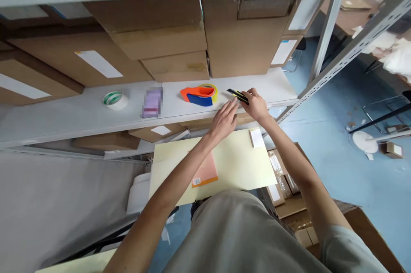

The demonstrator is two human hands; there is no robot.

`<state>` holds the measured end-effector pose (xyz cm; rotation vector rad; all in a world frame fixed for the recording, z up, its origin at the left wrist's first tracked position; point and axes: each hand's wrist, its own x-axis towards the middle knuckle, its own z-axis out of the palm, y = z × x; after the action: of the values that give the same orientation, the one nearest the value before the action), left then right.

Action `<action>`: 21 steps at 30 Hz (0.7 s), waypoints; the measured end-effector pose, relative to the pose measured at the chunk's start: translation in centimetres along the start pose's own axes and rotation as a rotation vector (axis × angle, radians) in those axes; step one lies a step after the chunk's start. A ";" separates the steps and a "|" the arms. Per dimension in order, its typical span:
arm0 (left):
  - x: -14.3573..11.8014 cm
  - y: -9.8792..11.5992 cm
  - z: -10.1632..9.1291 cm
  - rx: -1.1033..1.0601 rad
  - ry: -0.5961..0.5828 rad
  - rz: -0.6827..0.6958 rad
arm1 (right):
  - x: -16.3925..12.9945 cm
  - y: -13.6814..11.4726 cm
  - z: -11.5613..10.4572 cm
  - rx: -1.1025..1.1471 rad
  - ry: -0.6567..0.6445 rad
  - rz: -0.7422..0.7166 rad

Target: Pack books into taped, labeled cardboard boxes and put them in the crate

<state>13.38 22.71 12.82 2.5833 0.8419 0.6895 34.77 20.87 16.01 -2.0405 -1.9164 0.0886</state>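
Note:
My right hand (254, 105) grips a black and yellow utility knife (237, 94) over the white shelf (180, 112), its blade end pointing left. Just beside it, my left hand (224, 117) has its fingers stretched out, the fingertips close to the knife; whether they touch it I cannot tell. Left of the hands lies an orange and blue tape dispenser (199, 95) with yellow tape. Further left are a blurred purple item (152, 102) and a roll of tape (114, 100). Under my forearms, a pale yellow board (244, 161) holds a pink notebook (207, 170) and a small white pad (256, 138).
Cardboard boxes (237, 50) line the back of the shelf. A metal rack post (346, 46) slants up at the right. Open cartons (295, 206) stand low beside my right arm. A white-based stand (364, 141) is on the blue floor.

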 end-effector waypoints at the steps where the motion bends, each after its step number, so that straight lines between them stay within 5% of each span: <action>1: 1.1 0.4 -0.7 0.010 0.026 0.014 | 1.3 0.0 -0.3 -0.037 -0.026 -0.007; 4: 2.4 1.0 -2.0 0.036 0.059 0.012 | 4.1 0.1 0.1 -0.099 -0.064 -0.028; 8: -0.5 0.6 -1.3 -0.008 0.044 -0.011 | 5.3 1.0 1.5 -0.087 -0.044 -0.062; 12: -8.0 -2.3 1.8 -0.134 -0.042 -0.172 | 2.0 1.0 3.5 -0.007 0.146 -0.071; 15: -16.3 -6.0 4.6 -0.131 -0.078 -0.549 | -4.2 -0.7 7.0 0.129 0.206 -0.096; 18: -24.8 -9.1 6.7 -0.100 -0.130 -1.005 | -11.8 -3.8 12.8 0.386 -0.110 -0.095; 21: -30.8 -10.6 8.1 -0.150 -0.176 -1.232 | -17.8 -7.5 19.6 0.522 -0.470 0.007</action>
<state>-8.85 10.49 -9.07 1.4745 1.8852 0.1161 20.62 7.65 -3.56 -1.7614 -1.8625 1.0349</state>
